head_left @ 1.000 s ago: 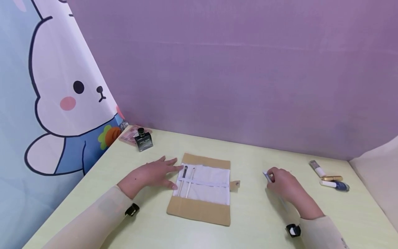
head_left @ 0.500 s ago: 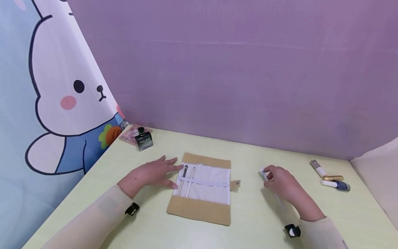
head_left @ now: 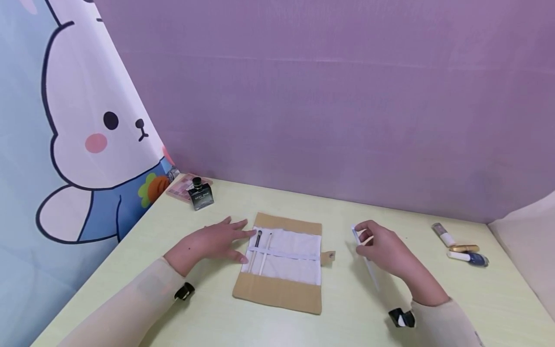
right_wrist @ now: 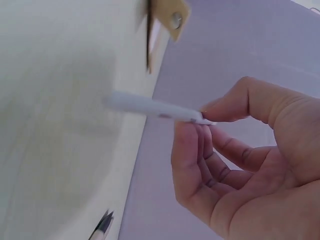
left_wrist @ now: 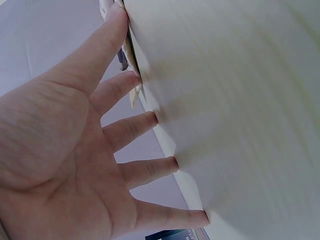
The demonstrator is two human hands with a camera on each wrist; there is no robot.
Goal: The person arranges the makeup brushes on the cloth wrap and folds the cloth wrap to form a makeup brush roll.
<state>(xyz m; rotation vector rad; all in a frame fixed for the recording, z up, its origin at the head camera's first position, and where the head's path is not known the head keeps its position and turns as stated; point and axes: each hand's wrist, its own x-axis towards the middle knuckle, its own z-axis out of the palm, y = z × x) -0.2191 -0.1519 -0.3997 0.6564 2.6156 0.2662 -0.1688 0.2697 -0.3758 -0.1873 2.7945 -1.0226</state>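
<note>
A tan cloth brush roll (head_left: pixel 277 295) lies unfolded on the table, its lining white. Two slim makeup brushes, one with a dark head (head_left: pixel 258 239) and one pale (head_left: pixel 264 262), sit under its elastic strap at the left. My left hand (head_left: pixel 212 241) has its fingers spread, index finger and thumb at the roll's left edge; in the left wrist view the other fingertips (left_wrist: pixel 170 162) meet the tabletop. Right of the roll, my right hand (head_left: pixel 383 248) pinches a slim white pen-like stick (right_wrist: pixel 145 106) near one end, between thumb and fingers. The stick slants toward me.
A dark perfume bottle (head_left: pixel 201 196) stands by a pink palette (head_left: pixel 178 189) at the back left. Towards the right edge lie a clear-and-white bottle (head_left: pixel 443 236), a gold tube (head_left: pixel 464 248) and a dark blue bottle with white cap (head_left: pixel 474 259). A purple backdrop (head_left: pixel 325 120) rises behind.
My right hand has moved left and slightly away from me with the white stick, nearer the brush roll, and more of the stick shows. The left hand has stayed in place.
</note>
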